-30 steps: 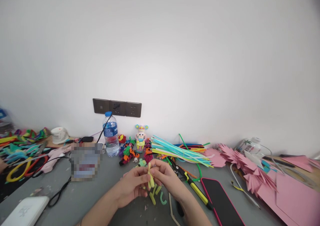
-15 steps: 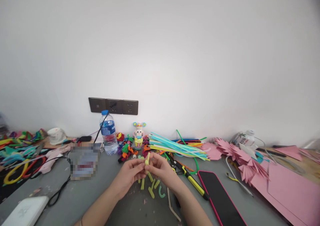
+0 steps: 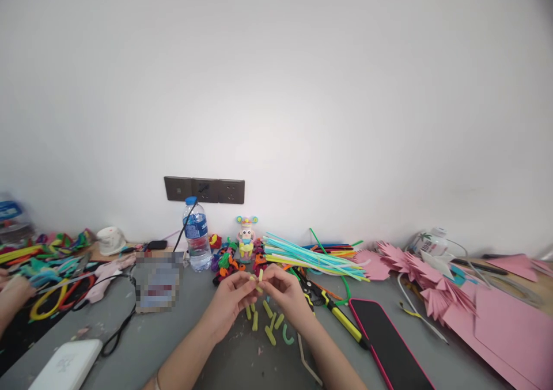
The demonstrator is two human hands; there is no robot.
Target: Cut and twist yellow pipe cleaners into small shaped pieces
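Pieces of yellow-green stem [image 3: 270, 336] lie loose on the grey table [image 3: 224, 367] at the near middle, beside a mint curl [image 3: 287, 335]; a sweep of either forearm might scatter them. Near right, a phone [image 3: 386, 341] has the handle end of yellow-handled pliers [image 3: 343, 321] at its edge, so a careless tug on the tool could scratch it. Just beyond the loose stubs, the left hand [image 3: 231, 298] and right hand [image 3: 283, 292] meet at the fingertips, both pinching a small yellow piece [image 3: 260, 276] between them; being so short, it could slip if either grip slackened, and the fingers partly hide it. Farther back, a figurine [image 3: 246, 240] and a water bottle [image 3: 197, 237] stand upright; a knock could topple either.
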